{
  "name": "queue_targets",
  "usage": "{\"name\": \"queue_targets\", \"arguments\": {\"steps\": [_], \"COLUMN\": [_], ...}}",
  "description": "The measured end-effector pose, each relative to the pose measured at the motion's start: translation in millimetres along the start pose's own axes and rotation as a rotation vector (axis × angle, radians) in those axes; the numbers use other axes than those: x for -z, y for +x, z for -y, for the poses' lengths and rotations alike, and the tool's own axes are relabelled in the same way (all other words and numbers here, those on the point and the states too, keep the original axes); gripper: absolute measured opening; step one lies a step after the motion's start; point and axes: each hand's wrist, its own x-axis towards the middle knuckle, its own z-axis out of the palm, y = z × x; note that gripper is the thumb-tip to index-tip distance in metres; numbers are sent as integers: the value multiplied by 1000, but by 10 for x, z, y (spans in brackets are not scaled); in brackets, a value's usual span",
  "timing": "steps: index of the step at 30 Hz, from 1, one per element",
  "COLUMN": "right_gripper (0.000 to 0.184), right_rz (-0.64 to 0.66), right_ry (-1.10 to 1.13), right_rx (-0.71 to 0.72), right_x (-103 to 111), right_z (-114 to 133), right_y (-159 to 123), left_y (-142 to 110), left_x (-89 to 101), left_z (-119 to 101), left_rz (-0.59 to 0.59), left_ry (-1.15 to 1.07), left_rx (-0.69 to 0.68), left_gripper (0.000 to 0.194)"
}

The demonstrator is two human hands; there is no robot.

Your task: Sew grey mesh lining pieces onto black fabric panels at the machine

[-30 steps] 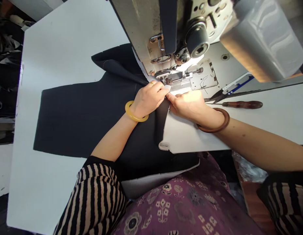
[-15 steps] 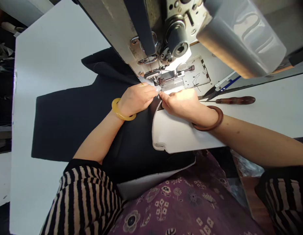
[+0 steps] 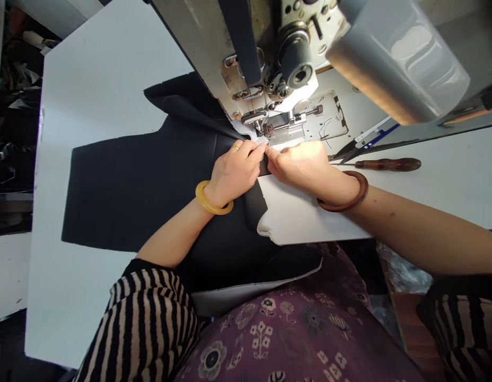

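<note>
Black fabric (image 3: 122,191) with a pale backing spreads over the white table and hangs off its front edge. Its light grey edge (image 3: 246,129) runs under the presser foot (image 3: 258,127) of the sewing machine (image 3: 198,42). My left hand (image 3: 236,170), with a yellow bangle at the wrist, is closed on the fabric just in front of the foot. Against its fingertips, my right hand (image 3: 299,164), with a brown bangle, pinches the same fabric edge. The exact grip under the fingers is hidden.
Right of my right hand lie thread snips (image 3: 365,140) with a blue handle and a wooden-handled awl (image 3: 389,165). A grey machine part (image 3: 405,58) overhangs the upper right. Loose threads (image 3: 324,130) lie by the needle plate. Dark scraps (image 3: 21,116) fill the left side.
The camera view has shifted slightly. Both hands stay pinched at the fabric edge by the presser foot; my left hand has turned a little, and the fabric's right edge near the table front has folded differently.
</note>
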Motion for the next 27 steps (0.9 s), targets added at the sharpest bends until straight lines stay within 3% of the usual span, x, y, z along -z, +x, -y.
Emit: {"name": "queue_targets", "arguments": {"steps": [5, 10, 13, 21, 27], "right_gripper": [49, 50, 49, 47, 48], "right_rz": [17, 45, 36, 31, 35], "right_ry": [-16, -43, -41, -18, 17], "right_rx": [-43, -31, -26, -55, -62], "right_x": [49, 104, 74, 29, 45], "right_z": [43, 57, 44, 48, 41], "right_y": [-8, -34, -25, 6, 5], "left_y": [21, 64, 95, 148, 183], "left_x": [-142, -154, -104, -56, -34], "left_z": [94, 139, 119, 0, 6], "left_rz": [-101, -135, -92, 23, 53], "left_ry": [-94, -176, -193, -172, -152], "left_rx": [-15, -49, -21, 188, 211], "left_gripper": [25, 31, 37, 19, 26]}}
